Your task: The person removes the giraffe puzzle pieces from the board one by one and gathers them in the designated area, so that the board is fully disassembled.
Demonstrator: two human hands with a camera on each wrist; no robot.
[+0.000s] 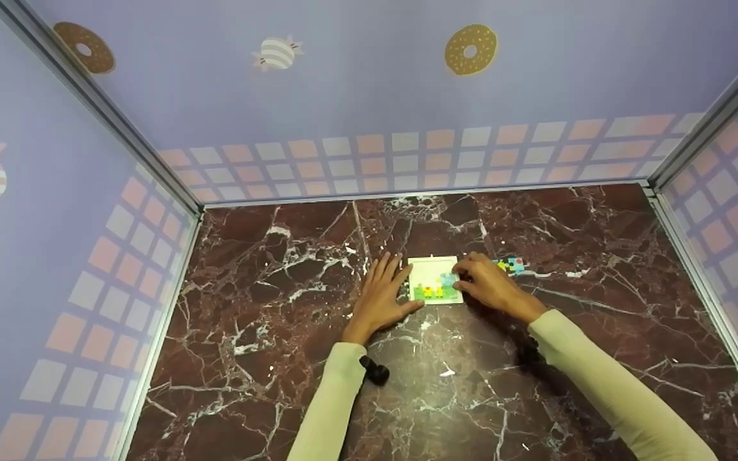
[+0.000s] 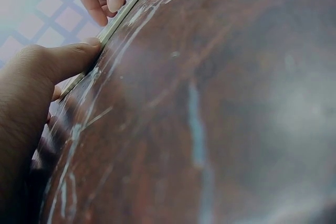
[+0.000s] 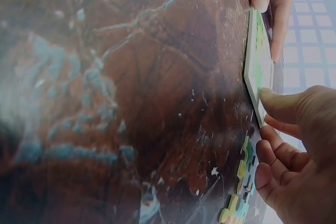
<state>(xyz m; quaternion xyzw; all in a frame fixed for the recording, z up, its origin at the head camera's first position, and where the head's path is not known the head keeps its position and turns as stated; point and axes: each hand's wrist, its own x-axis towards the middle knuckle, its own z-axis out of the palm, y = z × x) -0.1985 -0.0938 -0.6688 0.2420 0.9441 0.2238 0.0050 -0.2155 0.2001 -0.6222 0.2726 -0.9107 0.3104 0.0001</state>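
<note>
Your L hand (image 1: 378, 294), fingers spread, touches the white, square puzzle tray (image 1: 423, 272) on the dark-red marbled table (image 1: 433, 416); R hand (image 1: 487, 282) half-curled at its R edge, can't tell if pinching. Prob. light, stiff; hold by rim.

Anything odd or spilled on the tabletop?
Nothing stands out. Part-filled puzzle board lies between left hand and right hand; loose puzzle pieces lie to its right, ordinary for an unfinished puzzle. No spill visible.

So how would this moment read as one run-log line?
left hand: touches puzzle board, left edge | right hand: fingertips at board's right edge | board: partly filled | other pieces: right of board
</note>
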